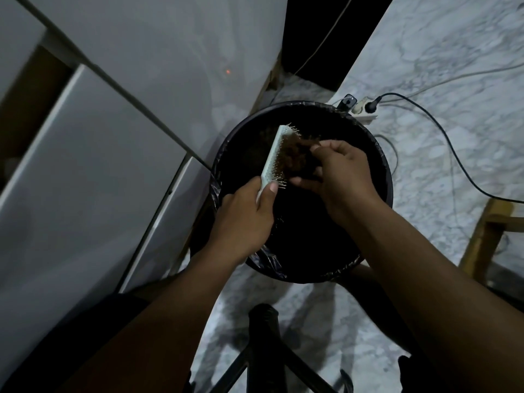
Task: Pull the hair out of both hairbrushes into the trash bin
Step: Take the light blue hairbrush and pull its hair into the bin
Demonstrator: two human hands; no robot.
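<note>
A pale mint hairbrush [274, 154] with thin pins is held over a round black trash bin [380, 154] lined with a black bag. My left hand [243, 219] grips the brush by its handle, pins facing right. A clump of dark brown hair [295, 156] sits in the pins, and my right hand [340, 177] pinches that clump against the brush. The inside of the bin is too dark to make out. Only one hairbrush is in view.
White cabinet fronts [93, 154] stand to the left, close to the bin. A power strip [364, 109] with black and white cables lies on the marble floor [453, 80] behind the bin. A wooden furniture leg [482, 239] is at right, a black stool base [263, 336] below.
</note>
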